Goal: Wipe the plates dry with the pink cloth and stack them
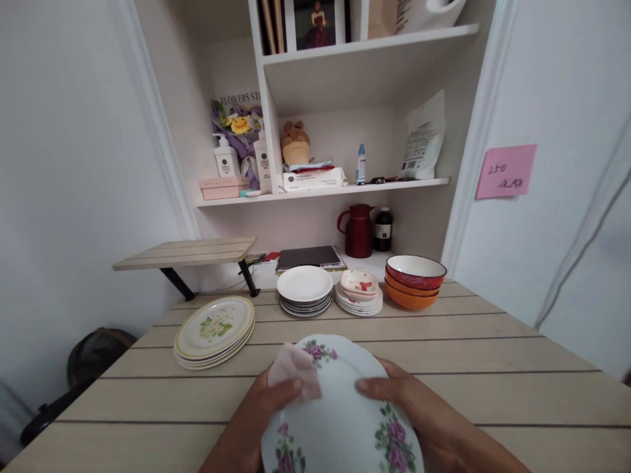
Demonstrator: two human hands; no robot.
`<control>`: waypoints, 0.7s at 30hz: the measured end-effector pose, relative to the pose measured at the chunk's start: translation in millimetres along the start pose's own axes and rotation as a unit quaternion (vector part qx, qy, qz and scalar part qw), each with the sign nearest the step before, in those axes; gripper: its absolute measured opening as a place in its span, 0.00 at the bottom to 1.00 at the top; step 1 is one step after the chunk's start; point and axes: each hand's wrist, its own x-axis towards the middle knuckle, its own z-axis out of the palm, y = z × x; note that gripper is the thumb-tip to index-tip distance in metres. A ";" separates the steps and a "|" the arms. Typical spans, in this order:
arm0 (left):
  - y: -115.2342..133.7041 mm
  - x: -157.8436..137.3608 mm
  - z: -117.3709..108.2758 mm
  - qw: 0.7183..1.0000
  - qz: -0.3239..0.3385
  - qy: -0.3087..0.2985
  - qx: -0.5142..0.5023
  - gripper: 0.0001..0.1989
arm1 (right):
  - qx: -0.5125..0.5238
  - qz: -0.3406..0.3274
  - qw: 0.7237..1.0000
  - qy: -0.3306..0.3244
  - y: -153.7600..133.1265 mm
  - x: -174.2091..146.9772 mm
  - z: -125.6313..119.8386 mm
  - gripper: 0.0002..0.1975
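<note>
A white plate with purple flowers (340, 420) is held up in front of me, tilted so its face shows. My left hand (266, 407) grips its left edge and presses a pale pink cloth or tissue (296, 371) to the rim with the thumb. On the right edge is my right hand (404, 401), its thumb on the plate's face and its fingers hidden behind. Beyond the plate stand a stack of white plates (304, 284), a stack of small dishes (359, 292) and stacked red and orange bowls (415, 282). Yellow-rimmed plates (215, 328) are piled to the left.
The slatted wooden table (493, 355) spans the front. A small raised wooden shelf (192, 253) stands at its back left. Behind are a red jug (359, 231), a dark bottle (383, 230), a laptop-like slab (308, 257) and white shelving (345, 190).
</note>
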 end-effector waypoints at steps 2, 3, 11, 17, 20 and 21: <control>-1.7 4.9 -1.1 0.999 -0.003 0.033 -0.012 0.24 | 0.017 -0.008 0.999 0.034 2.8 3.8 1.3 0.26; -2.6 7.0 -1.0 0.999 0.000 0.046 -0.022 0.25 | 0.024 -0.010 0.998 0.054 4.0 5.1 2.3 0.27; -14.9 14.3 13.4 0.990 0.046 0.087 -0.100 0.29 | 0.037 -0.072 0.985 0.153 -1.7 5.5 11.6 0.34; -24.0 18.0 22.9 0.986 0.060 0.070 -0.141 0.29 | 0.035 -0.118 0.970 0.210 7.9 7.7 16.4 0.41; -23.8 19.7 15.8 0.983 0.058 0.052 -0.167 0.29 | 0.031 -0.127 0.968 0.215 18.3 9.6 20.1 0.42; -22.5 19.7 12.3 0.983 0.065 0.052 -0.166 0.29 | 0.023 -0.119 0.971 0.208 18.8 9.0 20.9 0.43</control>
